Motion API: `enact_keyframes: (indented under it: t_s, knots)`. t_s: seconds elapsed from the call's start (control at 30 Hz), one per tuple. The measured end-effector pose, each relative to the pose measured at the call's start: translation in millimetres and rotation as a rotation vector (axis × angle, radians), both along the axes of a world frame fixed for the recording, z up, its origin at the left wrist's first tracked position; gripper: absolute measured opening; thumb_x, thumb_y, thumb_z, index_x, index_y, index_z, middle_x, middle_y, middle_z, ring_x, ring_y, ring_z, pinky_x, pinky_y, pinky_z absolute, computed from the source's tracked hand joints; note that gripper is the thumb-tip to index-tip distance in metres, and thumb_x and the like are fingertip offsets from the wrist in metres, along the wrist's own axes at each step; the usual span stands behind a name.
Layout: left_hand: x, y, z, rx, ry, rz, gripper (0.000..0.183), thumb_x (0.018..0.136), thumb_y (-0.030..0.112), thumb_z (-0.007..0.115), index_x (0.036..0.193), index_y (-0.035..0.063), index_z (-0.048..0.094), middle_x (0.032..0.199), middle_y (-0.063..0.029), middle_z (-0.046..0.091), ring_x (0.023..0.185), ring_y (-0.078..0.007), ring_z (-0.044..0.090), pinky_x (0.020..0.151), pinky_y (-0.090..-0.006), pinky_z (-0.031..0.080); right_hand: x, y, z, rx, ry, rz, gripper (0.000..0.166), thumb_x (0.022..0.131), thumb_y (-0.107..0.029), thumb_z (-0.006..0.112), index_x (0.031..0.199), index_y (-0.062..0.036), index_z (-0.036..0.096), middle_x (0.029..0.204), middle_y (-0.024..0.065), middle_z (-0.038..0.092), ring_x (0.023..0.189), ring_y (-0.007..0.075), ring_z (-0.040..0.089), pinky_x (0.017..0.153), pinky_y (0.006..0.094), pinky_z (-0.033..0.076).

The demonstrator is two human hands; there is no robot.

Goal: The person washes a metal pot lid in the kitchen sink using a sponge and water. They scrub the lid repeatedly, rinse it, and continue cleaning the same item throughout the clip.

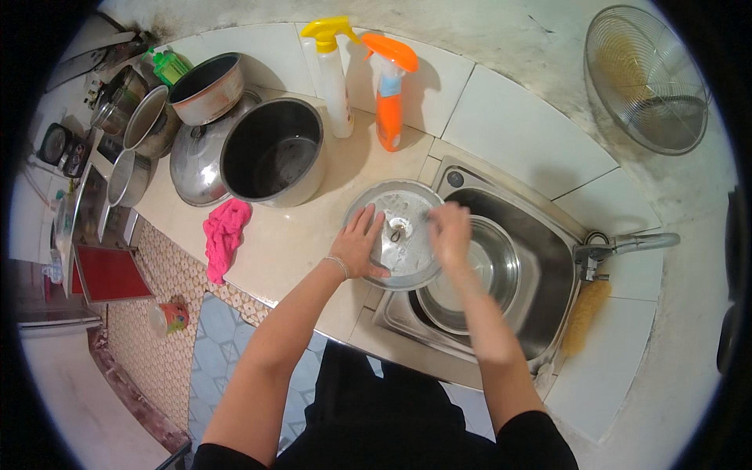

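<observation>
A round metal pot lid (405, 258) lies at the counter's edge, overlapping the sink's left side. A small wire loop stands at its centre, and whitish patches cover its surface. My left hand (356, 242), with a bracelet at the wrist, rests on the lid's left part, fingers spread and thumb near the front rim. At the lid's right edge is my right hand (452, 235), blurred, its fingers bent. A dark smudge shows by its fingertips, too blurred to name. Beneath my right forearm, a stainless steel bowl (508, 258) sits in the sink (546, 294), partly hidden by the lid.
Behind the lid stand an orange spray bottle (389, 111), a yellow-topped spray bottle (336, 88) and a dark-lined pot (276, 153). A pink cloth (226, 238) hangs over the counter's front edge. The faucet (623, 244) and a yellow loofah (586, 317) are right of the sink.
</observation>
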State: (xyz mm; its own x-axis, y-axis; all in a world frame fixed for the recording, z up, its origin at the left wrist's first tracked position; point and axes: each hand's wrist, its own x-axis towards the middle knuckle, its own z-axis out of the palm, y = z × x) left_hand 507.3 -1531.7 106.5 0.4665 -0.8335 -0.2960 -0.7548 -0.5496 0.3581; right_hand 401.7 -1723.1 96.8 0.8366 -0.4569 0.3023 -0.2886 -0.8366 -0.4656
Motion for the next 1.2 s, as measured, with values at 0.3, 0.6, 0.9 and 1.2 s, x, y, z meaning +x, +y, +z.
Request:
enact_keyframes:
  t_s: [0.3,0.6,0.9,1.2]
  knots:
    - [3,0,7,0.049,-0.043,-0.043,0.122,0.051,0.056,0.078,0.142,0.005,0.014,0.147,-0.019,0.01,0.136,-0.0349,0.012,0.106,-0.0448,0.026,-40,49,8,0.061,-0.076,0.087,0.025,0.063,0.004,0.062,0.085,-0.0078,0.062,0.09,0.009,0.058,0.089,0.0293,0.052,0.08,0.0403,0.043]
    - [8,1,12,0.096,-0.052,-0.079,0.121,0.051,0.05,0.081,0.141,0.0036,0.015,0.146,-0.0203,0.011,0.135,-0.0359,0.013,0.105,-0.0441,0.027,-45,75,-4,0.063,-0.082,0.14,0.024,0.063,0.001,0.063,0.085,-0.0069,0.062,0.089,0.0085,0.058,0.088,0.0295,0.051,0.078,0.0387,0.043]
    - [19,4,3,0.085,-0.154,-0.196,0.122,0.046,0.046,0.083,0.141,0.0061,0.018,0.145,-0.0196,0.015,0.131,-0.0373,0.019,0.106,-0.0407,0.029,-21,99,9,0.025,-0.097,0.316,0.028,0.058,0.004,0.062,0.083,-0.0076,0.063,0.086,0.0052,0.058,0.087,0.0261,0.052,0.076,0.0365,0.045]
    - [19,3,12,0.118,-0.133,-0.196,0.119,0.048,0.044,0.083,0.141,0.0069,0.019,0.144,-0.0193,0.018,0.131,-0.0361,0.02,0.107,-0.0385,0.025,-10,101,4,0.006,-0.078,0.371,0.023,0.058,0.003,0.062,0.079,-0.0067,0.063,0.084,0.0069,0.058,0.085,0.0261,0.053,0.075,0.0346,0.045]
